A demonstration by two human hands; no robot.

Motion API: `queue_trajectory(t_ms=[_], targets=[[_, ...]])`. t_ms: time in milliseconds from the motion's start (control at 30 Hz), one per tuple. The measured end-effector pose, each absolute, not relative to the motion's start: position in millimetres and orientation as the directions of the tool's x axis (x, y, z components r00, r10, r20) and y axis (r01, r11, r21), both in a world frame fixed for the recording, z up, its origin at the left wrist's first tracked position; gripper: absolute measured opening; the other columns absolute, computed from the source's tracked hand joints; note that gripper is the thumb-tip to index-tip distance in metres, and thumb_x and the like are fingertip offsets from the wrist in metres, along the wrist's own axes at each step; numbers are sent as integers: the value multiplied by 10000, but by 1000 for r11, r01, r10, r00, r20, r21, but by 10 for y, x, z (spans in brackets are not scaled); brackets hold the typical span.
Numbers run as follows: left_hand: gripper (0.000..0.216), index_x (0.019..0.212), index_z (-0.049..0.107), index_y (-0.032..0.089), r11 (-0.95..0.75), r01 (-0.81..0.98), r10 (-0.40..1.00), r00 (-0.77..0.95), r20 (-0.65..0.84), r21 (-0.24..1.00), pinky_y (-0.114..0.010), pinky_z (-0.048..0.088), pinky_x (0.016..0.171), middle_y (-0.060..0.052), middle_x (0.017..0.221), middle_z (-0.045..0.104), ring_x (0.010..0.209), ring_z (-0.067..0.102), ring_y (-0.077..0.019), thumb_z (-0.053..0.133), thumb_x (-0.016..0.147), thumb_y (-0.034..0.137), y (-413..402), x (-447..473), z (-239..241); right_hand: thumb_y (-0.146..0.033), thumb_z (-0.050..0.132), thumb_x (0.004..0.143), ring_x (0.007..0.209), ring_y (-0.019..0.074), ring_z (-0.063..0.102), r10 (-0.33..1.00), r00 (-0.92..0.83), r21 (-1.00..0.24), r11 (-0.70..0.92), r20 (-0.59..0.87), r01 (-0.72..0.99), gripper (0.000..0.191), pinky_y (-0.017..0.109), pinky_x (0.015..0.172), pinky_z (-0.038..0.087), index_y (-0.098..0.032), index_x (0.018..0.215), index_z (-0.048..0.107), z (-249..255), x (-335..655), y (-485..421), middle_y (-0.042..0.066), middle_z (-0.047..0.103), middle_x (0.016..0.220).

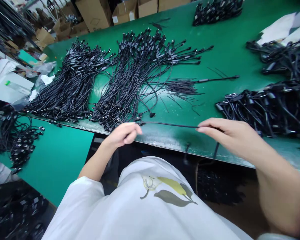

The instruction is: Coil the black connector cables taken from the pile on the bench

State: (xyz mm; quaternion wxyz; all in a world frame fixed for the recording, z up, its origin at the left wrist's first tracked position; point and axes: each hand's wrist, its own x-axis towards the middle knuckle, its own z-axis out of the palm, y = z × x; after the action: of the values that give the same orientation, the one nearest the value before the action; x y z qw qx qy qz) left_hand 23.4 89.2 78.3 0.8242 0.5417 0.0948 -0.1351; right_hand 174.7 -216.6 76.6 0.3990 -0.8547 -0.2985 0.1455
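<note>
A thin black cable [170, 124] is stretched nearly level between my hands, just over the near edge of the green table. My left hand [126, 134] is closed around its left end, beside the connectors of a large cable pile. Farther right, my right hand [223, 133] pinches the cable between thumb and fingers, and a loose length hangs down beneath that hand. Ahead of the stretched cable lies a bundle of short black ties or wires [181, 87], with a single cable [217, 79] lying across its right side.
Two big piles of black cables, one in the middle [130, 73] and one at left [70, 80], cover the green table [230, 36]. Coiled cables [272, 106] are heaped at right. Cardboard boxes [125, 12] line the far side. Another person's sleeve [1, 171] shows at far left.
</note>
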Motion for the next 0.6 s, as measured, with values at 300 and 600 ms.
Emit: queue_trajectory(t_ms=[300,600], targets=[[352,1155,654,172,229,-7,269,962,-56,974,-166,475,565,-49,868,697,723,647,-104,589,905,411,715,321,907,-400,415,964,809,253,678,837,533,-538,-396,122,744,341,366,679,490,-213,898,693,454,1427,-2126,85,728,934],[459,901,668,140,137,360,-329,895,-301,923,-204,318,469,80,516,308,439,262,-65,494,911,565,265,243,785,-492,536,905,630,164,574,794,582,-601,-382,175,702,299,296,587,381,-214,871,642,938,1577,-1779,29,667,745]])
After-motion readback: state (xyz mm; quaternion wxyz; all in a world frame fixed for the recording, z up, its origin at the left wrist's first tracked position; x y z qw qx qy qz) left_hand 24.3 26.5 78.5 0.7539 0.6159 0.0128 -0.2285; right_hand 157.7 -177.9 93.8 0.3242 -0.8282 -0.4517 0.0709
